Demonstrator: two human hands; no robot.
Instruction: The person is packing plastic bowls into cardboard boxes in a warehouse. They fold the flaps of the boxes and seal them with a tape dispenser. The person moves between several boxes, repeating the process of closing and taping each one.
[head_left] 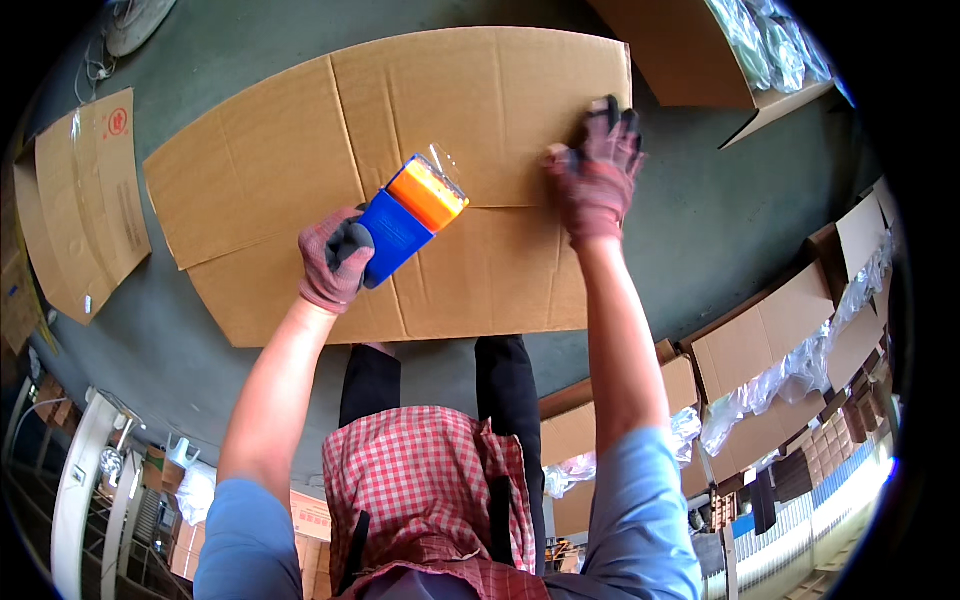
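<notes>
A large flattened cardboard box (270,160) lies in front of me, with creases and a seam between its flaps. In my gloved left hand (335,258) is a blue tape dispenser (393,238) loaded with an orange roll; its fingers are wrapped round the blue body, and a clear bit of tape sticks up at the far end. The dispenser is over the middle of the cardboard. My gloved right hand (598,175) is spread with fingers apart at the right edge of the cardboard, slightly blurred, nothing in it. Whether it presses on the board I cannot tell.
Another cardboard piece (85,200) rests on the floor to the left. At the far right an open carton (690,50) holds clear plastic bags. Several open cartons with plastic liners (765,335) line the right side. The grey-green floor (690,220) surrounds the board.
</notes>
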